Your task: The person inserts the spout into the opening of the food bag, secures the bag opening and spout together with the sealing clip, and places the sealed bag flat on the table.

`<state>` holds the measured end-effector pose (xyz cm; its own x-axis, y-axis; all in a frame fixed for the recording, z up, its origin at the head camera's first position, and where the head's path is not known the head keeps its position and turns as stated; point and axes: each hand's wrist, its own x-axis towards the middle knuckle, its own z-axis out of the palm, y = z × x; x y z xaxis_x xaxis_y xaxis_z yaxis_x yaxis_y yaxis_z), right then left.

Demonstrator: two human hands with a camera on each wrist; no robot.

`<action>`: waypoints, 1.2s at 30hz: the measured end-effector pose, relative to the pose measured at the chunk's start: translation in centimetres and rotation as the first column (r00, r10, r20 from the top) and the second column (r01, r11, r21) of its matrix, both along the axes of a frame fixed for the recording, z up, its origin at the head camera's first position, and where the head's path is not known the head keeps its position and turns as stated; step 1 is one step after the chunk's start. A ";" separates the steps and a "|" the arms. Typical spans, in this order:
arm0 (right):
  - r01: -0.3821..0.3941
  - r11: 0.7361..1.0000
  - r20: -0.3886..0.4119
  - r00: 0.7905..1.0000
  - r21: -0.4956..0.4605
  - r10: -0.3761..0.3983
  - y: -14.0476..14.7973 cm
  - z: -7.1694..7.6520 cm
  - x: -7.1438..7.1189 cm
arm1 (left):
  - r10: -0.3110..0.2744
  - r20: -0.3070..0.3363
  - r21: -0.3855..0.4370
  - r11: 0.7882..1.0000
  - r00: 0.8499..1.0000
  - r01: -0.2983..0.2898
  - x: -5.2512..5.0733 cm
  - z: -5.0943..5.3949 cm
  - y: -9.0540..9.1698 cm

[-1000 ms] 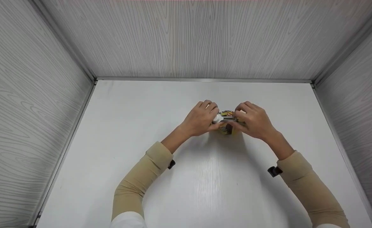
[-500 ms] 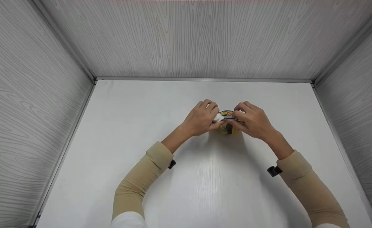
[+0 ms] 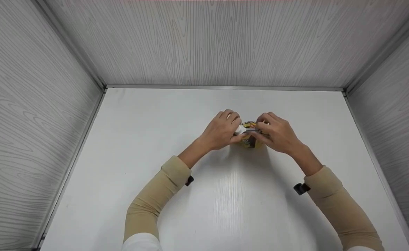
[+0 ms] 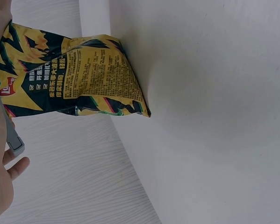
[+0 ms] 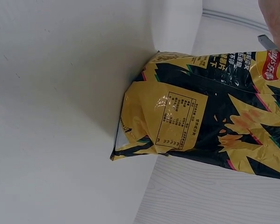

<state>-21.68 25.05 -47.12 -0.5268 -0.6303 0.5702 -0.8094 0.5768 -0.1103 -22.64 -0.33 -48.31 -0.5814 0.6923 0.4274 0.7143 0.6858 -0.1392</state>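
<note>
A black and yellow chip bag (image 4: 83, 74) stands upright on the table, its lower corner on the white surface. Along its top lies a long grey bag clip (image 3: 252, 129) with a white rounded part at the left end. My left hand (image 3: 219, 131) grips the clip's left end, thumb in front and fingers behind; the clip's grey tip sticks out past the palm in the left wrist view. With thumb and fingers my right hand (image 3: 277, 133) pinches the bag's top right end, close to the clip. The fingertips partly hide the clip and the bag's top edge.
The white table (image 3: 155, 122) is bounded by a wood-grain back panel (image 3: 208, 45) and side panels, with grey metal strips along the edges. A small black camera mount (image 3: 302, 188) sits at the right sleeve cuff, and another at the left cuff.
Very little differs. Both hands keep their places at the bag's top, with only slight shifts of the right hand's fingers.
</note>
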 end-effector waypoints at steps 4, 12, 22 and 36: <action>-0.007 1.000 0.034 0.999 -0.017 0.007 -0.1 -0.1 0.1 | 0.004 0.015 0.005 1.000 1.000 -0.005 0.1 0.0 0.0; -0.029 0.999 0.054 0.998 -0.030 0.031 -0.2 0.0 0.2 | 0.012 0.036 -0.003 1.000 0.999 -0.012 0.2 0.1 0.0; -0.051 0.998 0.068 0.996 -0.035 0.054 -0.3 0.1 0.2 | 0.010 0.049 -0.003 1.000 0.999 -0.010 0.1 0.1 -0.1; -0.026 1.000 0.042 0.999 -0.001 0.026 0.0 0.3 0.2 | 0.001 0.060 -0.016 1.000 0.998 0.000 0.2 0.1 -0.1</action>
<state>-21.43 25.10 -46.83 -0.5336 -0.6438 0.5484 -0.8188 0.5557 -0.1444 -22.46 -0.40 -48.21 -0.6059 0.6988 0.3802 0.7217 0.6839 -0.1071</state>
